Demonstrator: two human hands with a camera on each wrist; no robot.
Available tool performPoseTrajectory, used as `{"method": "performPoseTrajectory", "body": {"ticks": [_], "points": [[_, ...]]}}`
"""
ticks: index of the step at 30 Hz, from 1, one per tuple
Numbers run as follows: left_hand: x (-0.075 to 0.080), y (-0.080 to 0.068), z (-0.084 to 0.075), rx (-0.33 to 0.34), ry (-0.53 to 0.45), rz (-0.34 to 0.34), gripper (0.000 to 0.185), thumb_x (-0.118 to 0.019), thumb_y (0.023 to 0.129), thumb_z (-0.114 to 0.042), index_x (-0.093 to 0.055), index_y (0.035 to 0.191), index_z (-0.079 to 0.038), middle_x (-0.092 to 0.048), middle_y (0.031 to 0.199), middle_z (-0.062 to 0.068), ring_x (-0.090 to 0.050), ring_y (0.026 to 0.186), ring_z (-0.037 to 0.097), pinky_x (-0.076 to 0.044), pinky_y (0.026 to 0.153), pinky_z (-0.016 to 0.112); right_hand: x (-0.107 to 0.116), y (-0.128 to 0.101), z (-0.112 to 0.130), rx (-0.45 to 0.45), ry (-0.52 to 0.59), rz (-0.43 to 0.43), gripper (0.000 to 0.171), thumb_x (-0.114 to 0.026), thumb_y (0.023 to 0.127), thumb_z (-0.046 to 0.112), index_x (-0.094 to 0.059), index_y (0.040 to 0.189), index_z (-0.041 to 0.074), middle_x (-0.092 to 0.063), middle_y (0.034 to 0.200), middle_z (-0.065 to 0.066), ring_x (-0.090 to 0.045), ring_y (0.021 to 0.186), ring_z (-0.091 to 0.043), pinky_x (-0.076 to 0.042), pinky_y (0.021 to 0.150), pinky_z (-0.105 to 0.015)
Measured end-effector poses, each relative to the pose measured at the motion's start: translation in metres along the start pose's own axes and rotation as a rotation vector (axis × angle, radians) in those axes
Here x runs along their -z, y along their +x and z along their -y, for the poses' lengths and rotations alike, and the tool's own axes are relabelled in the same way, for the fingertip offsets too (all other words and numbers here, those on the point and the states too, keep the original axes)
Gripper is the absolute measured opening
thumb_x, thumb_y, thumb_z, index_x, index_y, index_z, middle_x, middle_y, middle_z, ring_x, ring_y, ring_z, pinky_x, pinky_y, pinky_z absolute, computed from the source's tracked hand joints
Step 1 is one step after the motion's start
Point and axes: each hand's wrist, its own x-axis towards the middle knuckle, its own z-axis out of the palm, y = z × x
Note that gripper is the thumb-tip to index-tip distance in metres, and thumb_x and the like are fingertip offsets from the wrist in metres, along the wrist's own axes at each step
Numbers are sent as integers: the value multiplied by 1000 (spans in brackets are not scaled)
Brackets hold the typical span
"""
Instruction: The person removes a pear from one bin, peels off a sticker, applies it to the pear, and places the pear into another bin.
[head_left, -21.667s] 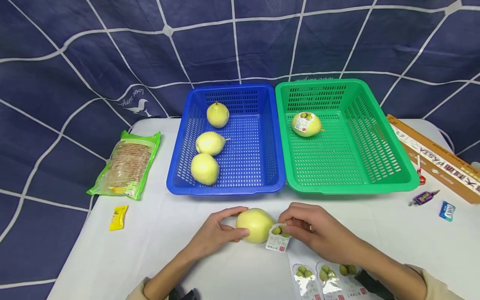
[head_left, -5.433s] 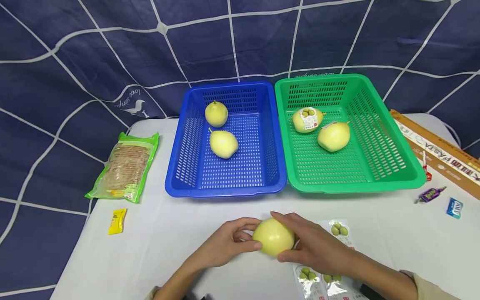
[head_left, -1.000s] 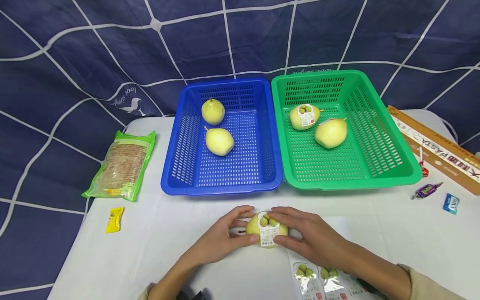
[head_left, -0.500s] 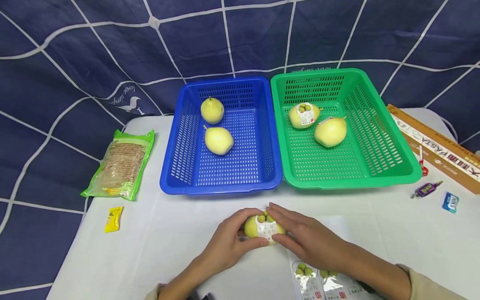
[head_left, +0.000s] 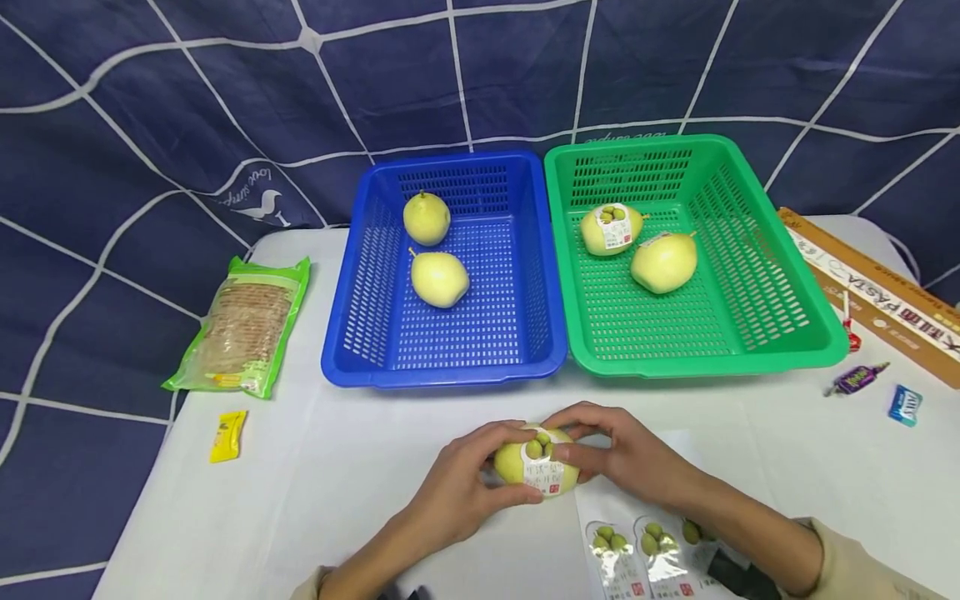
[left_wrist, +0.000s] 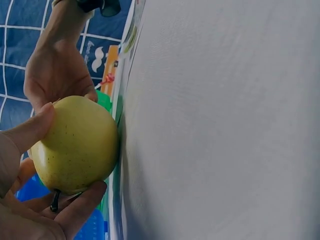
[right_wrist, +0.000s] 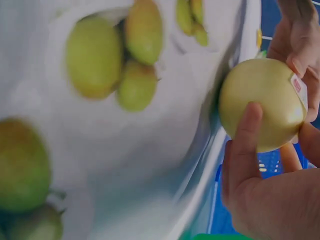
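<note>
In the head view a yellow pear (head_left: 512, 467) with a white label (head_left: 542, 477) printed with pears is held between both hands above the front of the table. My left hand (head_left: 465, 483) grips its left side, thumb at the lower front, fingers over the top. My right hand (head_left: 637, 454) holds the right end, its thumb on the label's upper right and fingers behind. In the left wrist view the pear (left_wrist: 80, 145) shows bare skin and a dark stem. From the right wrist, the pear (right_wrist: 260, 107) shows fingers on its end and a label edge.
Two unlabelled pears lie in the blue basket (head_left: 450, 381). The green basket (head_left: 712, 368) holds two labelled pears. A label sheet (head_left: 622, 562) lies under my right forearm. Packaged food (head_left: 247, 325) and a yellow packet (head_left: 228, 436) are left; a pasta box (head_left: 877, 292) and sweets are right.
Over the last second the pear stays in both hands. My left hand has closed further over it, and my right hand has shifted so its thumb rests on the label and its fingers are behind.
</note>
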Motion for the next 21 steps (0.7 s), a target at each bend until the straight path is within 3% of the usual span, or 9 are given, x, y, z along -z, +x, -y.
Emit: {"method": "performPoseTrajectory", "body": {"ticks": [3,6,13,21], "points": [[0,0,0,-16,16,-9,53,-87,75,-24,-63,122,-20,-61,129,-7,-60,105,10,-52,82,26,1,1,1,-122,137,5,28,-60,98,13,-63,126,6,-63,115,-14,-59,102,-31,-57,77,-44],[0,-1,0,-43,43,-16,53,-87,75,-25,-62,121,-20,-61,127,-7,-60,108,10,-52,86,27,1,2,0,-148,197,16,30,-56,101,17,-60,127,3,-64,113,-17,-63,98,-31,-57,76,-47],[-2,0,1,-80,87,-29,54,-87,75,-27,-62,122,-21,-61,126,-9,-59,112,10,-50,91,29,-2,4,-5,-120,207,-3,30,-59,101,22,-61,123,2,-66,107,-18,-68,89,-30,-59,67,-48],[-2,-1,2,-68,78,-28,54,-86,76,-29,-62,123,-21,-60,128,-8,-58,115,11,-50,93,31,-4,6,-1,-176,219,-36,25,-58,100,18,-62,119,2,-66,106,-17,-66,87,-29,-59,65,-47]]}}
